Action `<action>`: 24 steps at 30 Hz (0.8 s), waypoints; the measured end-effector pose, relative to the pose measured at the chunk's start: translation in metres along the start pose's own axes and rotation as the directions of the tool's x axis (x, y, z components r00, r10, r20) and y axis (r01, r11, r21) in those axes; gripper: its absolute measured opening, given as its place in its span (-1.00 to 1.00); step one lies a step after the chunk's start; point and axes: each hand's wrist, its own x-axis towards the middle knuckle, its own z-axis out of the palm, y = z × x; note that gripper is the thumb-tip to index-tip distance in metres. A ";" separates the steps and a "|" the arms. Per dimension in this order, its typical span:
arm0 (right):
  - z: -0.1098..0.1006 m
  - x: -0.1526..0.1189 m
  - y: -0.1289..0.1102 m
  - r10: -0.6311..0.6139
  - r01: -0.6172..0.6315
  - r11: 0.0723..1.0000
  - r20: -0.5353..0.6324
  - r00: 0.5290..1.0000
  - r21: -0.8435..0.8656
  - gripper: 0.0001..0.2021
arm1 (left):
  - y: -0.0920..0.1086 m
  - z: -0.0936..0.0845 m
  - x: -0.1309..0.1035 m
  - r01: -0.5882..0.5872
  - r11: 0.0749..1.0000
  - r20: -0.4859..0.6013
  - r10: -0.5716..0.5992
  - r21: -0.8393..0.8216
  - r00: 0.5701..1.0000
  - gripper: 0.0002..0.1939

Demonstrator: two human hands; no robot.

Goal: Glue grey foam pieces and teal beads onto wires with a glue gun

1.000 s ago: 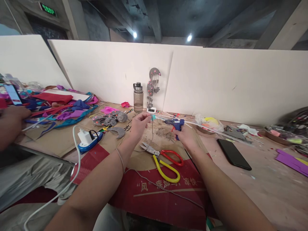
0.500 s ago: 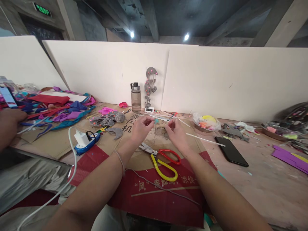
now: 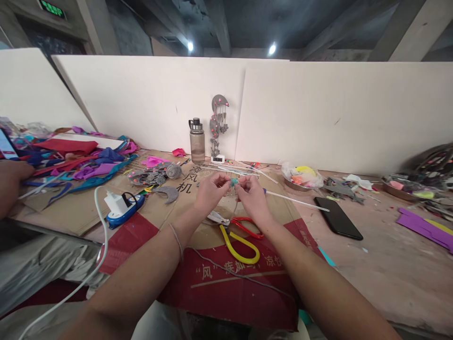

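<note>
My left hand (image 3: 211, 191) and my right hand (image 3: 253, 196) meet over the cardboard (image 3: 191, 222), both with fingers pinched. A short grey yarn strand (image 3: 235, 206) hangs where the fingertips meet; my left fingers grip yarn. What the right fingers pinch is hidden. A small teal piece (image 3: 234, 181) shows between the fingertips; whether it is held or lies behind them, I cannot tell. More grey yarn (image 3: 244, 276) runs from my left wrist across the red print. Below the hands lie scissors (image 3: 244, 252) with one yellow and one red handle.
A grey felt crescent (image 3: 167, 193), a yarn ball (image 3: 173, 171) and a blue power strip (image 3: 125, 212) lie left. Behind stand a bottle (image 3: 197, 141) and a small clock (image 3: 217, 159). A phone (image 3: 338, 218) lies right. Another person's hand (image 3: 14, 182) is at far left.
My hands have come together from a gap, the right moving left toward the left hand. The view has shifted slightly. The scissors and the phone stay where they lay.
</note>
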 end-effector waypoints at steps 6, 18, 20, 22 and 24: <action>-0.002 -0.005 -0.009 -0.110 0.112 0.981 0.018 0.994 -0.160 -0.89 | 0.004 0.001 -0.001 0.033 0.999 -0.006 -0.033 -0.022 0.999 -0.85; -0.004 -0.004 -0.008 -0.113 0.116 0.973 0.027 0.993 -0.200 -0.82 | 0.005 0.002 -0.001 0.105 0.982 0.033 -0.102 -0.155 0.994 -0.79; -0.003 -0.004 -0.007 -0.103 0.106 0.980 0.028 0.994 -0.167 -0.82 | 0.004 0.001 0.000 0.101 0.984 0.032 -0.097 -0.145 0.995 -0.78; -0.002 -0.004 -0.006 -0.061 0.063 0.995 0.042 0.997 -0.071 -0.83 | 0.004 0.000 0.000 0.098 0.988 0.034 -0.094 -0.123 0.995 -0.79; -0.001 -0.004 -0.005 -0.013 0.014 1.000 0.057 0.998 0.000 -0.83 | 0.005 0.000 -0.001 0.093 0.990 0.032 -0.090 -0.108 0.995 -0.79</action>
